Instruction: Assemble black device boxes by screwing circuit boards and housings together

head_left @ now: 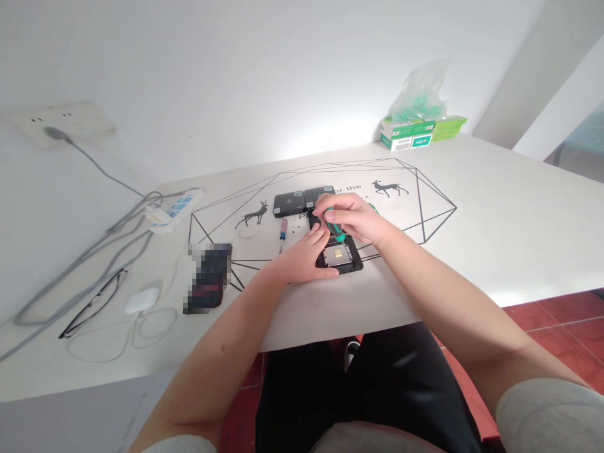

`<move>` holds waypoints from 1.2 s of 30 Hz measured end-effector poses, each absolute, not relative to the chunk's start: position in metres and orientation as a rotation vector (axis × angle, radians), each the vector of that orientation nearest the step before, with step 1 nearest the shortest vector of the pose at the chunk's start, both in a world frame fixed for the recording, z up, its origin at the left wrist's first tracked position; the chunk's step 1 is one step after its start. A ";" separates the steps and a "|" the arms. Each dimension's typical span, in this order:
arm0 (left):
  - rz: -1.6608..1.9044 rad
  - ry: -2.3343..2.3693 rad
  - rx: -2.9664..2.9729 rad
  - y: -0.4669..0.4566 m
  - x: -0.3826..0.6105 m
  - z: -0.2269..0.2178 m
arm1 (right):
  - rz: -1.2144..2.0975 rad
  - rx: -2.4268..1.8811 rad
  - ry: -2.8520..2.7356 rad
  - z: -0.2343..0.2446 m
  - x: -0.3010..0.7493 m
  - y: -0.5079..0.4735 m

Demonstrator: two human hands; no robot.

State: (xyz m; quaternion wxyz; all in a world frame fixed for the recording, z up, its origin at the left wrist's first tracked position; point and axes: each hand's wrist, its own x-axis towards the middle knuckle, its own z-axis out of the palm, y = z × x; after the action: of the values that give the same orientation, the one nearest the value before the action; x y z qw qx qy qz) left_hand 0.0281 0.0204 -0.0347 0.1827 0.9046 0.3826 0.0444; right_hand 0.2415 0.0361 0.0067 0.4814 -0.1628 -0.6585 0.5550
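Note:
A black, square device case (pixel 356 261) lies opened on the table in front of me, with a silvery plate and a small yellowish square inside. My left hand (pixel 306 255) holds its left side, the thumb along the near edge and the fingers at the far side. In my right hand (pixel 353 217) is a screwdriver (pixel 336 231) with a green and black handle, held upright over the case. Its tip is too small to make out. Beyond my hands, two closed black boxes (pixel 289 204) sit side by side. Left of my left hand lies a second screwdriver (pixel 283 229), pink and blue.
A blurred phone-like object (pixel 207 280), eyeglasses (pixel 92 305), a white charger (pixel 141 301) with its cable and a power strip (pixel 177 211) occupy the left side. Green and white boxes (pixel 406 134) with a plastic bag (pixel 422 94) stand at the back right by the wall.

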 end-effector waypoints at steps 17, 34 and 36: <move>-0.047 1.097 2.442 0.017 0.028 -0.028 | 1.745 -0.247 -1.472 0.002 0.265 0.047; 0.053 1.050 2.525 0.019 0.028 -0.030 | 1.838 -0.157 -1.482 0.000 0.263 0.045; 0.041 1.060 2.521 0.019 0.027 -0.031 | 1.798 -0.164 -1.463 0.001 0.260 0.045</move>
State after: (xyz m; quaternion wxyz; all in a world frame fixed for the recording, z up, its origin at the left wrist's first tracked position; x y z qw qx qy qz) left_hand 0.0272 0.0191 -0.0305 0.2017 0.9028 0.3795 0.0145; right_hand 0.2603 0.0452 0.0008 0.3978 -0.0647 -0.5776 0.7099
